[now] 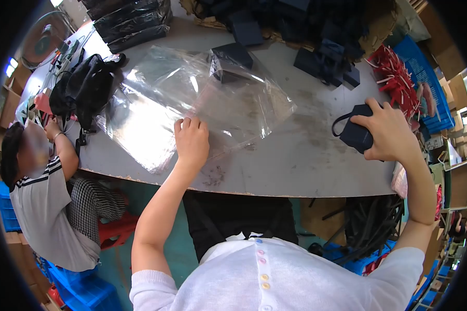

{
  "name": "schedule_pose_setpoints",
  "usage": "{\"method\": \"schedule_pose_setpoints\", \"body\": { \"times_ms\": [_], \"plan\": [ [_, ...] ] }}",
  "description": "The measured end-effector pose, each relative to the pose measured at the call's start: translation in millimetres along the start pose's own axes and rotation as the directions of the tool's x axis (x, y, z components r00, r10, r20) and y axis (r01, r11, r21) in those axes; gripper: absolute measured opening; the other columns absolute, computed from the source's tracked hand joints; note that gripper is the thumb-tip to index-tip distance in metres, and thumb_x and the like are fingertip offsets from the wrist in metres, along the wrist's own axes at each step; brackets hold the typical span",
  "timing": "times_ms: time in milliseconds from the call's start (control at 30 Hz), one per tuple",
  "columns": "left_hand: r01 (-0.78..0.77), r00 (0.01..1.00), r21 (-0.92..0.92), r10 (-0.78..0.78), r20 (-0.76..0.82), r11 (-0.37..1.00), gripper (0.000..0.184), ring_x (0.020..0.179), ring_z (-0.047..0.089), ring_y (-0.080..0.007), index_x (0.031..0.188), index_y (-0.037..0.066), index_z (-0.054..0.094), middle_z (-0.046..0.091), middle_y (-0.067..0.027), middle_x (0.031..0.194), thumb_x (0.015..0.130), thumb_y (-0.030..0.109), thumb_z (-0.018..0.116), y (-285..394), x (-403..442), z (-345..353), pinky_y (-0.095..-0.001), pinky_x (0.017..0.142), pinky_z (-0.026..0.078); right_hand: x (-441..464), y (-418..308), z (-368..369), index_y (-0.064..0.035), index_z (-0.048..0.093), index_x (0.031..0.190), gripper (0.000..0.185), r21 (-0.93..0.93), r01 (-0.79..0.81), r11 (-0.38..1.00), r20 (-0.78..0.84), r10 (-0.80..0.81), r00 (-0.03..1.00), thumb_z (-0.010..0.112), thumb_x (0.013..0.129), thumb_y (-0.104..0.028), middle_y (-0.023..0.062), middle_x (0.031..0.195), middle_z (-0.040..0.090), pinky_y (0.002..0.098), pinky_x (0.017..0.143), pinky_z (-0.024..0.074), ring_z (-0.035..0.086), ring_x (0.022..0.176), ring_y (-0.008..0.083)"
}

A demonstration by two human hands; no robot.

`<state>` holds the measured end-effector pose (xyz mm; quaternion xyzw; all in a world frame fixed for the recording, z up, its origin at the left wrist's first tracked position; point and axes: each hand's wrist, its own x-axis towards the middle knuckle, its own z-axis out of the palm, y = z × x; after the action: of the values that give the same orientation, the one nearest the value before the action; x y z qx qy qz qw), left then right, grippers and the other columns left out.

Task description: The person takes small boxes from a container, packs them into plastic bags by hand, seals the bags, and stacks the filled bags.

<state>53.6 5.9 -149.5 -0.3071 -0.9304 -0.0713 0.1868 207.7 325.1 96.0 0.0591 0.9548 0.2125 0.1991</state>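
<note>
A large clear plastic bag [187,88] lies spread on the grey table [296,171]. On its near part rests my left hand [192,140], its fingers curled down against the plastic; whether they pinch it is hard to see. One dark box [232,61] sits at the bag's far side, partly under or inside the film. Over the table's right side, my right hand [386,129] grips a small dark blue box [356,129] with a loop of dark ribbon sticking out on its left.
Many dark boxes [321,57] are piled at the back. Red strips [394,78] and a blue crate [425,83] stand at the right. Black plastic stacks [129,23] and a black bag [85,85] are at the left, where another person [52,207] sits.
</note>
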Motion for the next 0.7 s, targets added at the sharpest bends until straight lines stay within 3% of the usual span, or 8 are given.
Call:
{"method": "schedule_pose_setpoints", "body": {
  "times_ms": [33,100,233,300,400,567,600,700],
  "plan": [
    [-0.002,1.0,0.008,0.002,-0.002,1.0,0.006,0.095,0.057,-0.0285,0.086,0.007,0.065,0.06,-0.0074,0.088,0.08,0.007,0.064,-1.8,-0.6,-2.0,-0.0459,0.098,0.038,3.2,-3.6,-4.2,-0.0209,0.068,0.115,0.067,0.006,0.001,1.0,-0.006,-0.001,1.0,0.08,0.049,-0.026,0.0149,0.123,0.051,0.0432,0.083,0.0506,0.058,0.101,0.0352],
    [0.022,0.963,-0.392,-0.125,-0.238,0.92,0.004,0.082,0.058,-0.0285,0.081,0.005,0.062,0.059,-0.0078,0.08,0.082,0.008,0.064,-1.2,-0.8,-10.9,-0.0409,0.084,0.041,11.1,-11.2,-14.0,-0.0197,0.069,0.114,0.066,-0.076,0.114,0.991,-0.037,-0.117,0.992,0.08,0.049,-0.026,0.0143,0.117,0.052,0.0431,0.08,0.0504,0.058,0.098,0.0348],
    [-0.031,0.928,-0.478,-0.153,-0.341,0.878,0.007,0.077,0.056,-0.0285,0.079,0.004,0.06,0.058,-0.008,0.079,0.083,0.007,0.065,8.5,0.6,-40.8,-0.0401,0.078,0.041,40.3,-44.7,-47.5,-0.0193,0.069,0.113,0.064,-0.134,0.216,0.967,0.106,-0.203,0.973,0.08,0.051,-0.03,0.015,0.114,0.055,0.0435,0.079,0.0505,0.06,0.095,0.035],
    [-0.066,0.896,-0.53,-0.183,-0.404,0.845,0.007,0.077,0.055,-0.0286,0.08,0.004,0.06,0.057,-0.0084,0.078,0.081,0.005,0.067,15.1,1.3,-47.8,-0.0399,0.077,0.04,61.1,-70.9,-53.4,-0.0191,0.068,0.118,0.066,-0.066,0.342,0.937,0.07,-0.338,0.939,0.077,0.055,-0.036,0.017,0.111,0.057,0.0438,0.079,0.0509,0.062,0.093,0.0363],
    [-0.113,0.858,-0.546,-0.196,-0.474,0.83,0.009,0.075,0.054,-0.03,0.08,0.004,0.061,0.056,-0.0094,0.075,0.079,0.005,0.069,23.9,2.1,-54.9,-0.0404,0.077,0.04,95.9,-117.9,-45.2,-0.0191,0.063,0.126,0.072,0.282,0.449,0.848,-0.121,-0.433,0.893,0.074,0.059,-0.043,0.0232,0.118,0.056,0.0448,0.086,0.0511,0.062,0.1,0.0408],
    [-0.179,0.811,-0.547,-0.193,-0.553,0.818,0.011,0.074,0.054,-0.0304,0.079,0.003,0.06,0.054,-0.0089,0.074,0.076,0.003,0.071,32.7,-1.4,-54.7,-0.0418,0.08,0.043,156.3,-219.1,17.6,-0.0224,0.059,0.131,0.071,0.742,0.4,0.537,-0.484,0.019,0.875,0.079,0.065,-0.04,0.029,0.133,0.047,0.0471,0.096,0.0476,0.059,0.107,0.0456],
    [-0.18,0.818,-0.548,-0.185,-0.545,0.817,0.012,0.074,0.054,-0.0302,0.078,0.004,0.06,0.053,-0.0083,0.073,0.075,0.003,0.072,33.5,-3.9,-54.9,-0.0422,0.081,0.043,179.1,-236.1,41.5,-0.0226,0.058,0.132,0.072,0.692,0.478,0.541,-0.61,0.084,0.788,0.081,0.065,-0.035,0.0292,0.144,0.031,0.0509,0.098,0.0452,0.048,0.118,0.0498],
    [-0.235,0.832,-0.58,-0.148,-0.535,0.78,0.014,0.075,0.054,-0.0294,0.077,0.004,0.06,0.054,-0.0081,0.074,0.074,0.003,0.073,36.6,-12.2,-51.5,-0.0428,0.083,0.044,213.6,-268.0,54.4,-0.0209,0.054,0.134,0.081,0.657,0.454,0.602,-0.715,0.306,0.629,0.084,0.061,-0.039,0.0277,0.151,0.016,0.0569,0.095,0.0449,0.036,0.121,0.0571]
  ]
}}
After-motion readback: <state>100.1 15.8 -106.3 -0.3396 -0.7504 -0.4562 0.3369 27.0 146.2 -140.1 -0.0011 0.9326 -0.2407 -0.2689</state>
